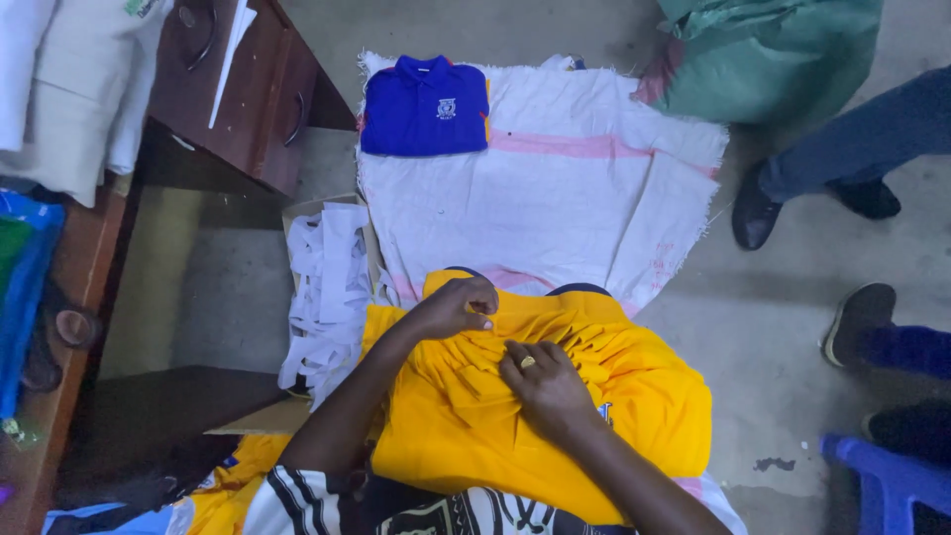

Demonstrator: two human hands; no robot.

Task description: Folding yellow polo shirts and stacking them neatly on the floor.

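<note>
White sacking (555, 198) covers the floor — both hands, left (454, 307) and right (547, 386), pinch the yellow shirt (614, 396) (blue shirt (424, 107) beyond).

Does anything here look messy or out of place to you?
The yellow shirt is bunched into folds under the left hand and right hand, while the blue shirt lies flat. White strips spill from a cardboard box.
</note>
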